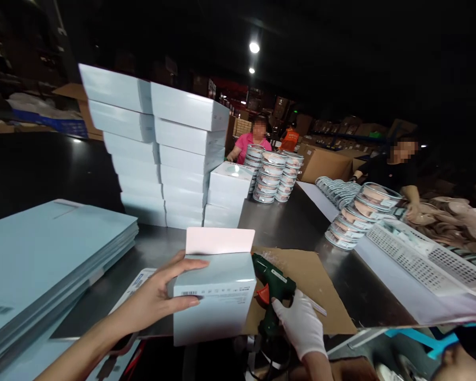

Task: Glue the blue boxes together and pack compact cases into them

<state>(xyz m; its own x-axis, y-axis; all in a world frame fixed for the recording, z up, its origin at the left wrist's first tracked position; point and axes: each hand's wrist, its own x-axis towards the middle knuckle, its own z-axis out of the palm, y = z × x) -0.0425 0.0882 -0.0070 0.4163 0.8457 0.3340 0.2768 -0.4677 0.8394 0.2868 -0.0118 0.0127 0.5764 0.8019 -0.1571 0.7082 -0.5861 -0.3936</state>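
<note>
My left hand (170,288) grips a light blue carton (214,293) by its left side, thumb on the printed front face and fingers over the top. One end flap (220,241) of the carton stands up at the far edge. My right hand (303,325), in a white glove, is closed round a green hot glue gun (275,280) with a red trigger. The gun's nozzle end lies near the carton's right side, above a sheet of brown cardboard (325,286). A glue stick pokes out of its rear. My right fingers are partly hidden behind the handle.
Tall stacks of light blue boxes (186,143) rise behind the carton. Flattened cartons (51,248) are piled at left. Stacked clear round containers (351,217) and a white perforated basket (424,259) stand at right. Co-workers (254,138) are across the table and at the right.
</note>
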